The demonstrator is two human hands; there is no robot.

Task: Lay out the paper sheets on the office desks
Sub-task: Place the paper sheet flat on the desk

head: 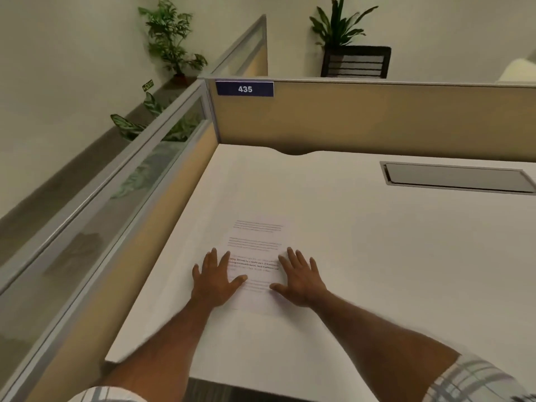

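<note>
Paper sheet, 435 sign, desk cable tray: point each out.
paper sheet [256, 248], head view, printed upper middle.
435 sign [244, 89], head view, on the number.
desk cable tray [458, 178], head view, middle of its grey lid.

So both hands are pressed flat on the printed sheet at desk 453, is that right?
Not quite: the blue sign on the partition reads 435, not 453, as the head view shows. The rest holds: the left hand and the right hand lie flat, fingers spread, on the printed sheet on the white desk.
</note>
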